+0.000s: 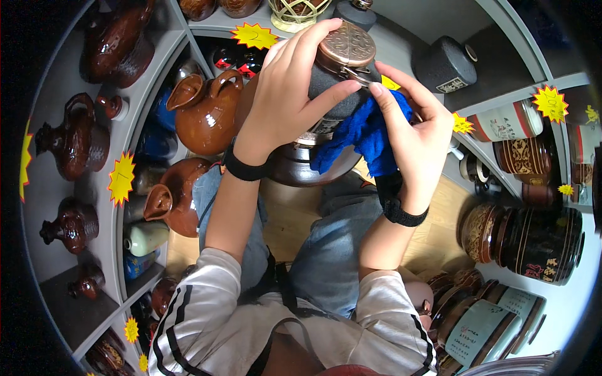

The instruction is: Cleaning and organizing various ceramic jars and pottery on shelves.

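A dark grey jar (323, 80) with a patterned copper-coloured lid (348, 45) is in front of me at the upper middle. My left hand (282, 97) is closed around the jar's left side, fingers up along the lid and thumb reaching to the metal clasp (357, 77). At the jar's right side, my right hand (411, 131) has its thumb tip against the clasp's end. A crumpled blue cloth (367, 135) hangs from that hand, against the jar. The cloth and hands hide much of the jar's lower body.
Below the jar sits a glossy dark brown pot (298, 166). Brown glazed jugs (207, 119) stand close on the left, beside shelves of dark pottery (72, 135). To the right are another grey jar (444, 64), a white jar (511, 120) and large black jars (533, 244).
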`<state>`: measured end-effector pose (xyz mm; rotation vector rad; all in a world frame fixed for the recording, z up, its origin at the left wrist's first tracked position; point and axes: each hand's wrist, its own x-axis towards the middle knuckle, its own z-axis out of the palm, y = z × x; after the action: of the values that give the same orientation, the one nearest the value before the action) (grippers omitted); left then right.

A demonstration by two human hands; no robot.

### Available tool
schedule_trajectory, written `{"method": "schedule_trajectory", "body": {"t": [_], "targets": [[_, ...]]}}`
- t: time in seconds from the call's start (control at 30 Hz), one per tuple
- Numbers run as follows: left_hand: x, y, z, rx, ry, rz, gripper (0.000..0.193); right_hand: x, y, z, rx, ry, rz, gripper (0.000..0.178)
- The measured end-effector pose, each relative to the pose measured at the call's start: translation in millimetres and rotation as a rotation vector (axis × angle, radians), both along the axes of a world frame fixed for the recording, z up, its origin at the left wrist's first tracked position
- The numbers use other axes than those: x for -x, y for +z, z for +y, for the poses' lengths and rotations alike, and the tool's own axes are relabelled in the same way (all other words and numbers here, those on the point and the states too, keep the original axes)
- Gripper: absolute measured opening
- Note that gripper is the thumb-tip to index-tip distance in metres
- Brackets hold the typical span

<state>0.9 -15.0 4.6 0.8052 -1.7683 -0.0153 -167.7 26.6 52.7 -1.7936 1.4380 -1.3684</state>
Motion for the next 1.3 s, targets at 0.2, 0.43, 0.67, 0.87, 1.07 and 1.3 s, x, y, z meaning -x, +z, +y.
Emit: {"method": "schedule_trajectory", "body": {"t": [0.2,0.43,0.67,0.87,1.07,1.3], "targets": [[2,1,4,-0.100,-0.037,-0.015,0.066,11,-1,-5,-0.042,0.119,-0.024,0.023],[4,3,7,-0.117,0.006,0.020,0.070,11,-7,-13,0.081,0.135,0.038,0.018],[7,1,4,-0.109,0.013,0.044,0.068,7,-9,-12,0.132,0.066,0.063,0.015],[8,3,6,-0.104,0.021,0.075,0.065,3,-10,-12,0.183,0.005,0.105,0.014],[11,2,5,-0.107,0.020,0.094,0.063,5,-11,-16,0.184,0.019,0.079,0.013],[11,2,6,-0.118,0.028,0.108,0.061,0,-12,-15,0.190,-0.023,0.058,0.011]]}}
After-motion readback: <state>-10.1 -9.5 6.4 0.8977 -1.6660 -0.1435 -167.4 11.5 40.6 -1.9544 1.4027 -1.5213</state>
